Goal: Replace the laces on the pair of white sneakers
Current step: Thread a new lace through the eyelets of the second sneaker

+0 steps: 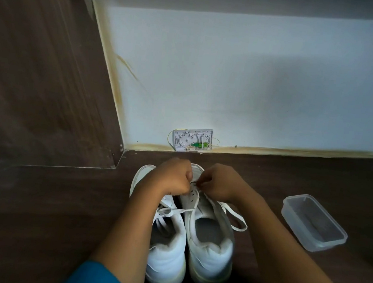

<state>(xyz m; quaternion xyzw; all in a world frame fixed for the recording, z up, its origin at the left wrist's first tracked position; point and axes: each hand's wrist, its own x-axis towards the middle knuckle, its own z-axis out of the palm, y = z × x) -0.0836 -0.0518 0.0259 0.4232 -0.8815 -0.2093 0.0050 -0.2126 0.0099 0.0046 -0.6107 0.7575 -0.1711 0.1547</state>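
White sneakers (pixel 191 240) side by side, half-laced

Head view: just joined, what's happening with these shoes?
A person works at the front eyelets of the right sneaker. The right hand pinches the lace there; the left hand is curled beside it, its grip hidden. Loose lace trails off that shoe's right side. The left sneaker beside it is laced. A clear container sits on the floor, right.
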